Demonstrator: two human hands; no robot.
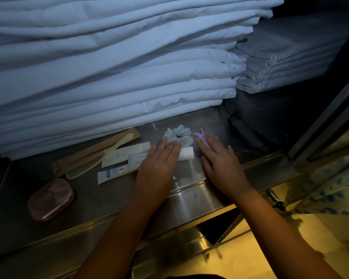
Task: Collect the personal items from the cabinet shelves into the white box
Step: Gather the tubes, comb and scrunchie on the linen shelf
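Both hands lay flat on the steel cabinet shelf (191,179), neither gripping anything. The left hand (159,162) rested with straight fingers across a white capped tube (186,153), its fingertips touching a pale scrunchie (178,133). The right hand (220,160), fingers spread and straight, lay partly over a purple hair clip (198,135) just beside the scrunchie. Left of the hands sat a small toothpaste tube (113,173), a flat white sachet (127,151), and a cream comb (89,164) lying on a brown paper sleeve (107,142). A brown soap case (50,199) sat well apart near the shelf's front left. Behind it all rose a tall stack of folded white linens (109,77), with a greyer stack (286,63) to its right.
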